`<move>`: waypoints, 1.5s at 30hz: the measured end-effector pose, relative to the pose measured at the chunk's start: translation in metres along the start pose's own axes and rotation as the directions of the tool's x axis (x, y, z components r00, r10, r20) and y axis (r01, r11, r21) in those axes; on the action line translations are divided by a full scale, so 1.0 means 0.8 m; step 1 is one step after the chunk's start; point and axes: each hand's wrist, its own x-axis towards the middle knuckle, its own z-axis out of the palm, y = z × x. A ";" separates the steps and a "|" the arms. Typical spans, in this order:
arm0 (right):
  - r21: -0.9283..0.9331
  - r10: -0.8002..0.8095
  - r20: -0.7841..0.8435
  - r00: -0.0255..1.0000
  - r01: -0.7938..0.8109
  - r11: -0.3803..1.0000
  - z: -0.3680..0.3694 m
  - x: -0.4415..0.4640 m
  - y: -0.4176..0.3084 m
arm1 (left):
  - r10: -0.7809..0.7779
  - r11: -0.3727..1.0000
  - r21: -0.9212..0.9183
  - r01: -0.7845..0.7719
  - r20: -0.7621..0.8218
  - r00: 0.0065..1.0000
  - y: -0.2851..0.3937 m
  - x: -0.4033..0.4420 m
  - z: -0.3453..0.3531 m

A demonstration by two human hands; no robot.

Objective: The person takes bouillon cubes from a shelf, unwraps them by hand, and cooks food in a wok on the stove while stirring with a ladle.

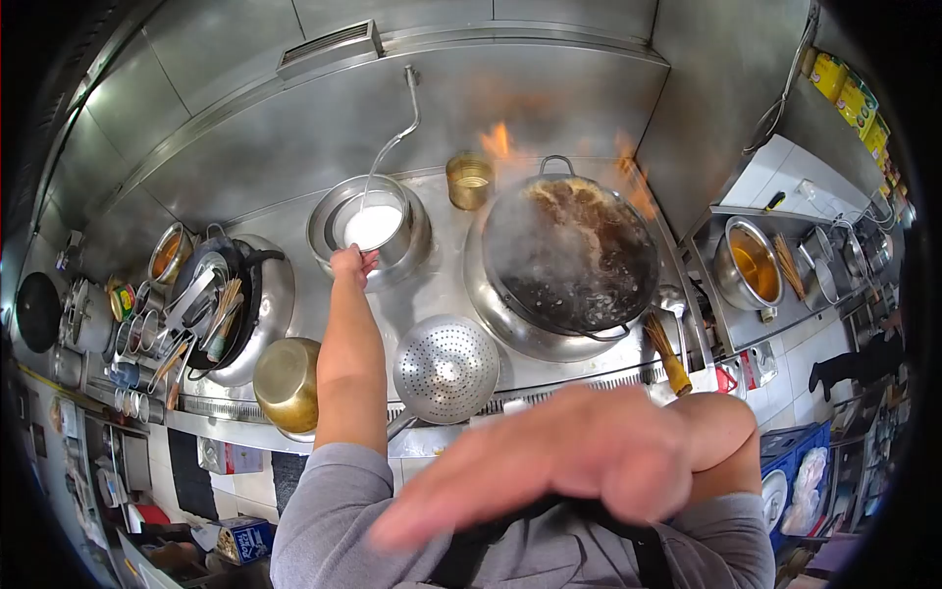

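My left hand [354, 263] is closed on the near rim of a metal pot [342, 218], which stands under a bent wall tap [402, 133]. White water or foam fills the pot. My right hand [579, 447] is raised close to the camera in front of my chest, blurred, with its fingers stretched out to the left; nothing shows in it. Beyond it, a black wok [500, 280] of dark bubbling liquid steams on the right burner, with flames behind. A perforated metal strainer [446, 368] lies on the stove between my arms.
An upturned brass-coloured pot [287, 385] stands left of my left arm. Further left a black wok holds utensils. A brass-coloured can [470, 181] is at the back wall. A ladle [672, 300] and bamboo brush [668, 358] lie right of the steaming wok; a bowl of orange liquid [750, 263] is beyond.
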 end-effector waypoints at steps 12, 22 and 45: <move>0.207 -0.258 0.156 0.954 0.223 0.952 0.066 0.052 0.024 | 0.054 0.997 -0.063 -0.051 0.062 0.997 0.003 -0.008 -0.007; -0.158 -0.178 0.158 0.971 0.203 0.966 0.039 0.044 0.037 | 0.035 0.996 -0.086 -0.030 0.062 0.997 0.005 -0.019 -0.003; -0.577 0.037 -0.814 0.579 -0.814 0.066 -0.197 -0.249 0.112 | 0.034 0.991 -0.131 -0.025 0.065 0.997 0.011 -0.002 -0.013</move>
